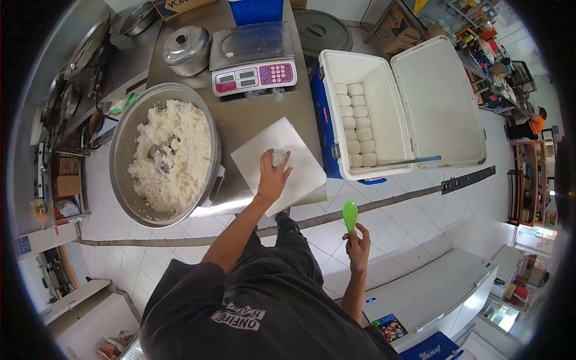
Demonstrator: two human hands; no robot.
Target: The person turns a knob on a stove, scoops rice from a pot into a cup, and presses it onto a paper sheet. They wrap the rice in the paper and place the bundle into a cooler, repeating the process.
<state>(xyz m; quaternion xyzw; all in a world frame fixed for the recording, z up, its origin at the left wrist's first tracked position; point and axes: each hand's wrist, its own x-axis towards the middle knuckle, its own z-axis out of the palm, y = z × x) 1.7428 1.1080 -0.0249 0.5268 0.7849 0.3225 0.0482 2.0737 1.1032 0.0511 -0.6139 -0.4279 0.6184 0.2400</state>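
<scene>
2 bare hands at a metal tabletop (pixel 237 120): the left hand (pixel 273 181) on a pale lump in clear plastic (pixel 279 158), the right hand (pixel 357 246) holding a green spoon (pixel 350 215).
The left hand's fingers and thumb are spread around the lump, which sits on a white board (pixel 251 157); the right hand is closed on the spoon's handle, its bowl raised, beyond the tabletop's near edge; to the left stands a large round metal pan (pixel 120 147) of white rice (pixel 192 135); behind the board are a digital scale (pixel 255 76) and a lidded metal pot (pixel 186 53); to the right, an open blue-and-white cooler (pixel 390 114) holds 2 columns of rounded white portions (pixel 363 123).
</scene>
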